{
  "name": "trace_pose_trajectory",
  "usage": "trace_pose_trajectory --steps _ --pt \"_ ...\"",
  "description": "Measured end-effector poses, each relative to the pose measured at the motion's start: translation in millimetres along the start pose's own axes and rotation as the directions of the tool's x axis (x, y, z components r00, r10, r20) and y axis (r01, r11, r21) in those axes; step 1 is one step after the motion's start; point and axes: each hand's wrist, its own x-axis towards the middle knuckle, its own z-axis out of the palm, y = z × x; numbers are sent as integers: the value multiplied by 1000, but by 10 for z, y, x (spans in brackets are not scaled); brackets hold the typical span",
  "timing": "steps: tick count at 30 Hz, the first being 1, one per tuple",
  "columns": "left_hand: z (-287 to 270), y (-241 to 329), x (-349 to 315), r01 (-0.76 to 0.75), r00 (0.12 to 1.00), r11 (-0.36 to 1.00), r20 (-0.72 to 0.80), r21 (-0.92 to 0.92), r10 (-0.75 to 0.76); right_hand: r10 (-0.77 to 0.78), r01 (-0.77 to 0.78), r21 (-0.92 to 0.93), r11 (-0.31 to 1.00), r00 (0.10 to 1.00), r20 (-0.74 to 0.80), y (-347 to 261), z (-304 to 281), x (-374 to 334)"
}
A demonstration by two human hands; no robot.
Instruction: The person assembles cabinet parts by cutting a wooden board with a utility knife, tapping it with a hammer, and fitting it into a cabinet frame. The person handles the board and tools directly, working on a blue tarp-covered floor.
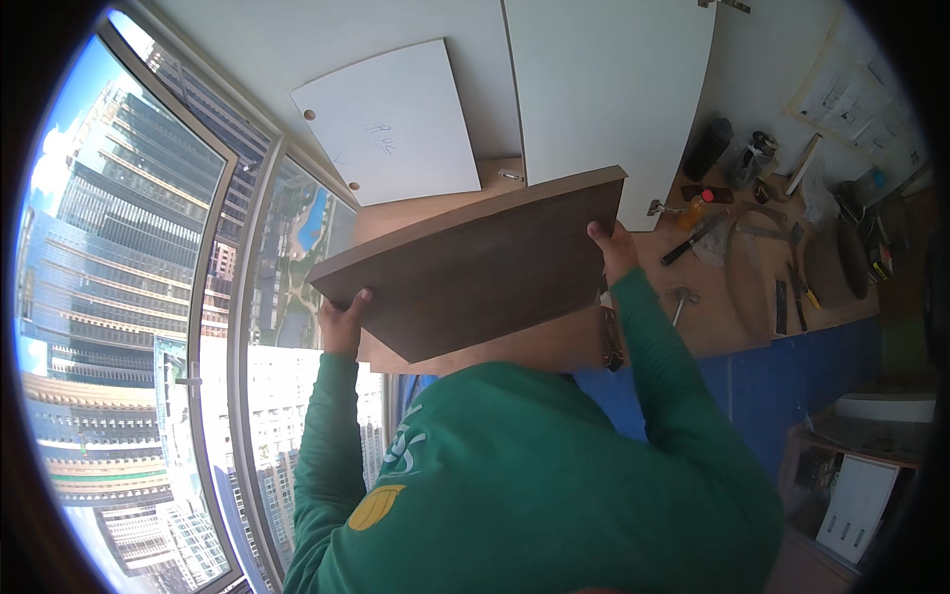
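Note:
A dark brown rectangular board (485,267) with a lighter brown edge is held up over the workbench, its right end raised higher than its left. My left hand (342,322) grips the board's left end, thumb on the face towards me and fingers hidden behind. At the right end, my right hand (615,251) is closed on the board the same way. Part of the bench behind the board is hidden. Just below my right hand, a dark tool (612,339) that I cannot identify lies at the bench edge.
White panels (396,129) (609,99) lean at the back of the wooden bench (732,332). To the right lie a hammer (682,297), an orange bottle (692,212), a roll of brown edging (834,262) and several hand tools. A tall window (213,297) borders the left.

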Motion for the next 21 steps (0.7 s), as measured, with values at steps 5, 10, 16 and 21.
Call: trace_pose_trajectory --steps 5,10,16,21 --pt "-351 1379 423 -311 945 944 -74 115 320 -156 140 -98 985 972 -176 -901 268 71" --pt "-679 2408 528 -357 917 917 -119 178 380 -215 171 -186 967 945 -246 -1846 447 109" --pt "-842 2817 396 -397 886 897 -174 193 429 -254 217 -180 959 944 -210 -2230 363 163" --pt "-926 2808 332 -373 889 907 -206 193 409 -259 231 -150 961 944 -203 -2329 480 97"
